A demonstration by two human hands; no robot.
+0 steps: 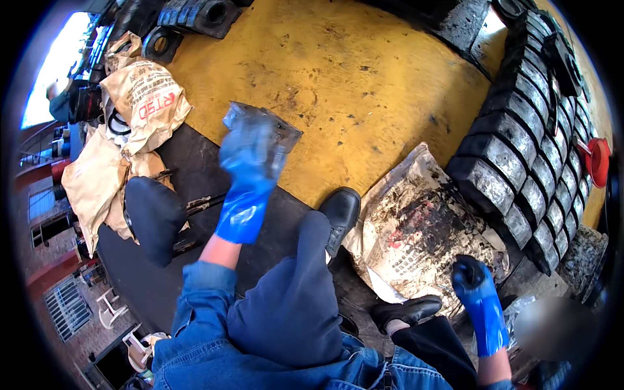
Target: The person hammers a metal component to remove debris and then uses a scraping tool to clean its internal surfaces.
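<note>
My left hand (250,146), in a blue rubber glove, is stretched forward and blurred by motion. It grips a dark, blackened block (290,134) over the near left edge of the yellow surface (325,84). The block's near side is partly covered by the glove. Low on the right, my right hand (473,283) wears a matching blue glove with blackened fingers. Those fingers are curled closed, and whatever they may hold is hidden. It hovers near a stained paper sack (416,224) lying flat, smeared with black.
Many dark blocks (513,143) are stacked in rows at the right, beside a red round object (597,162). Holed blocks (214,14) line the far left edge. Crumpled brown paper sacks (146,97) lie at left. Black shoes (341,211) stand close in front; white chairs (110,309) are lower left.
</note>
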